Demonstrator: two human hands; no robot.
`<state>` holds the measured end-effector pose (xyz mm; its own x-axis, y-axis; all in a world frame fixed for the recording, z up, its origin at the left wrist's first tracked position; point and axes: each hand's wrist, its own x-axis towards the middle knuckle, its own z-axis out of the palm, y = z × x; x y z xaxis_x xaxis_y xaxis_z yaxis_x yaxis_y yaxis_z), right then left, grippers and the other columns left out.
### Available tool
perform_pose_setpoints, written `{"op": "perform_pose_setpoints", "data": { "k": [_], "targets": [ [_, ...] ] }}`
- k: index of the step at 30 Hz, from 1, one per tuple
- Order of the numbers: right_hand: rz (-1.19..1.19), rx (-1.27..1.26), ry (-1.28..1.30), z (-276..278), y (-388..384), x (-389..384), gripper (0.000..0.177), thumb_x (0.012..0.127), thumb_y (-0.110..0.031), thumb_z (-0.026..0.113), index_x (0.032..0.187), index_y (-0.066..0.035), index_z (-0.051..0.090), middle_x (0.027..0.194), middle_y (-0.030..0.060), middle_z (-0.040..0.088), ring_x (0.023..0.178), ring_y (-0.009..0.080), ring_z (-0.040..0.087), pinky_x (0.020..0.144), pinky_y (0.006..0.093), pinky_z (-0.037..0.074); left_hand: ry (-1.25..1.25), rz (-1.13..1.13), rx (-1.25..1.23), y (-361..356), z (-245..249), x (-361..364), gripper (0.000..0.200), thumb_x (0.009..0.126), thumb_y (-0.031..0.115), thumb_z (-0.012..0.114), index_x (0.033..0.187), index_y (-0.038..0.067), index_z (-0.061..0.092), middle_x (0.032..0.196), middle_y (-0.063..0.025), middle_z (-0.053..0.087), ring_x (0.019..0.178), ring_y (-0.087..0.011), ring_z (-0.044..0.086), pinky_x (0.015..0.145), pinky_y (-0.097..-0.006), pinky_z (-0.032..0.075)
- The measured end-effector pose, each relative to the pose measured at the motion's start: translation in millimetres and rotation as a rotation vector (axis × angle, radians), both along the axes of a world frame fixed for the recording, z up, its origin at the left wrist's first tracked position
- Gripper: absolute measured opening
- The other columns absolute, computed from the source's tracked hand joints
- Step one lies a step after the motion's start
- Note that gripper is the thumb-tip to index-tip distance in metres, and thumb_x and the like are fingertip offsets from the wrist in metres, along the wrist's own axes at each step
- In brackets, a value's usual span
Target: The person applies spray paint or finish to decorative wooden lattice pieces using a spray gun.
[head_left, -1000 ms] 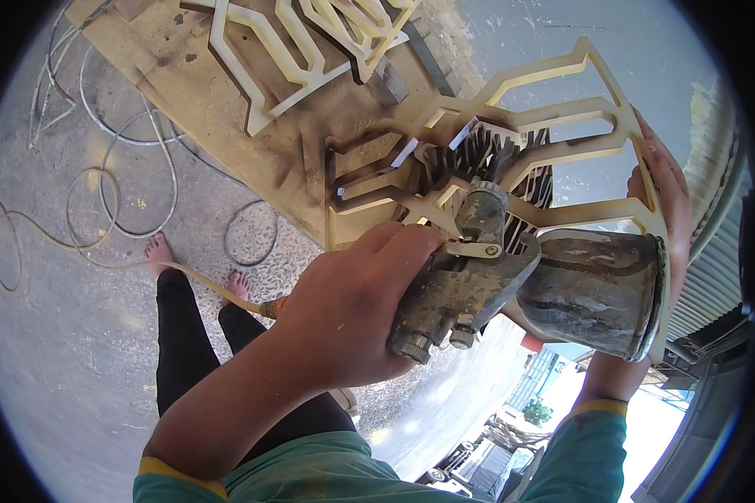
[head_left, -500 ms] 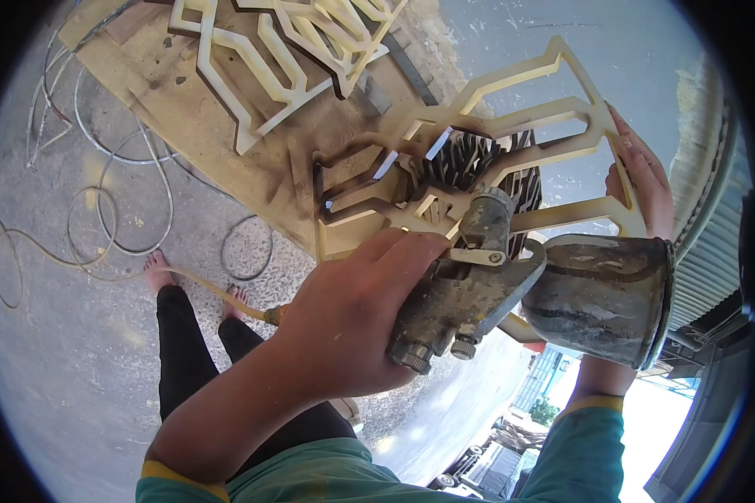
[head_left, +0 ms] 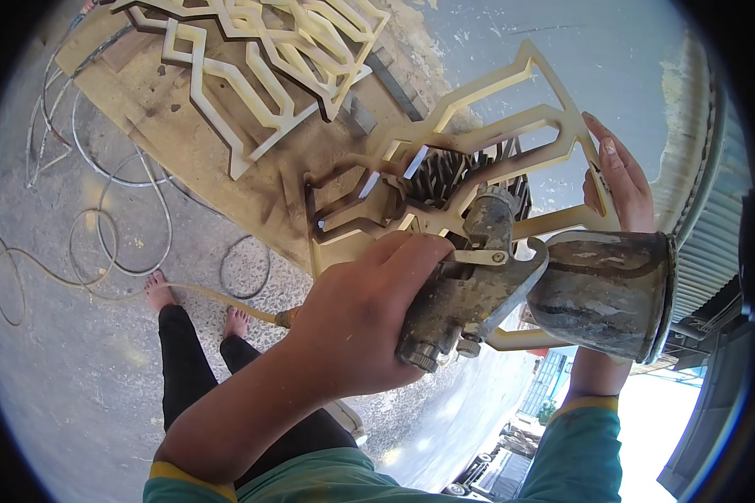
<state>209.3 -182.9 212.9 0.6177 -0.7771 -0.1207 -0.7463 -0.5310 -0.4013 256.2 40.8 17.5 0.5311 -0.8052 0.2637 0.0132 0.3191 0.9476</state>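
My left hand (head_left: 365, 314) is wrapped round the handle of a spray gun (head_left: 470, 281), index finger at its trigger. The gun's worn, paint-stained metal cup (head_left: 600, 289) points to the right, and its nozzle points up the view. My right hand (head_left: 621, 176) grips the outer edge of a cream cut-out lattice panel (head_left: 478, 101), its fingers partly behind the edge. The panel is tilted, with dark brown shading on its left part. Part of it is hidden behind the gun. Spray cannot be made out.
Several lattice panels (head_left: 252, 75) lie on a stained brown board (head_left: 134, 92) at the top. Behind the held panel stands a dark stack of slatted pieces (head_left: 453, 176). A hose (head_left: 226, 298) runs from the gun across the concrete floor (head_left: 59, 360), near my bare feet. Corrugated sheet (head_left: 713, 251) is at right.
The held panel and my right hand have shifted left, and more of the right fingers shows. The spray gun stays nearly in place. The view has shifted slightly.
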Motion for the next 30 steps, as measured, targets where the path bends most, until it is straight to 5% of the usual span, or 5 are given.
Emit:
{"op": "perform_pose_setpoints", "data": {
  "k": [18, 21, 24, 28, 30],
  "targets": [
    [-0.022, -0.045, -0.001, -6, 3, -3, 0.060, 0.100, -0.049, 0.044, 0.140, -0.004, 0.047, 0.060, -0.0036, 0.043, 0.053, 0.0034, 0.037, 0.051, 0.0190, 0.029, -0.019, 0.006, -0.045, -9, 9, -1, 0.067, 0.061, 0.016, 0.078, 0.121, -0.002, 0.052, 0.106, -0.0200, 0.061, 0.091, -0.0367, 0.064, 0.078, -0.0384, 0.052],
    [-0.079, -0.022, -0.029, -3, 3, -5, 0.056, 0.095, -0.048, 0.055, 0.133, -0.006, 0.056, 0.080, 0.0006, 0.053, 0.070, 0.0057, 0.045, 0.064, 0.0191, 0.039, -0.029, 0.010, 0.002, -6, 4, -5, 0.067, 0.059, 0.012, 0.076, 0.120, -0.001, 0.051, 0.107, -0.0201, 0.060, 0.094, -0.0379, 0.063, 0.079, -0.0395, 0.052],
    [-0.116, -0.068, 0.013, -2, 7, -4, 0.057, 0.093, -0.049, 0.057, 0.131, -0.006, 0.058, 0.082, 0.0020, 0.056, 0.073, 0.0065, 0.047, 0.068, 0.0204, 0.041, -0.028, -0.015, 0.057, -3, 0, -7, 0.066, 0.057, 0.009, 0.074, 0.119, -0.001, 0.051, 0.107, -0.0198, 0.059, 0.096, -0.0393, 0.062, 0.079, -0.0406, 0.052],
    [-0.051, -0.129, -0.015, -9, 4, -3, 0.055, 0.098, -0.045, 0.049, 0.134, -0.003, 0.054, 0.066, -0.0024, 0.048, 0.056, 0.0034, 0.040, 0.052, 0.0184, 0.032, -0.022, 0.001, 0.082, 1, -5, -12, 0.064, 0.057, 0.007, 0.072, 0.118, 0.000, 0.051, 0.107, -0.0194, 0.059, 0.096, -0.0404, 0.061, 0.080, -0.0415, 0.052],
    [-0.075, -0.079, -0.011, -6, 12, 1, 0.048, 0.099, -0.037, 0.050, 0.132, -0.002, 0.055, 0.080, 0.0023, 0.059, 0.062, 0.0037, 0.047, 0.054, 0.0181, 0.038, -0.015, 0.004, 0.087, 3, -8, -15, 0.065, 0.057, 0.007, 0.072, 0.118, 0.000, 0.051, 0.107, -0.0196, 0.059, 0.096, -0.0405, 0.061, 0.080, -0.0417, 0.052]
  ]
}}
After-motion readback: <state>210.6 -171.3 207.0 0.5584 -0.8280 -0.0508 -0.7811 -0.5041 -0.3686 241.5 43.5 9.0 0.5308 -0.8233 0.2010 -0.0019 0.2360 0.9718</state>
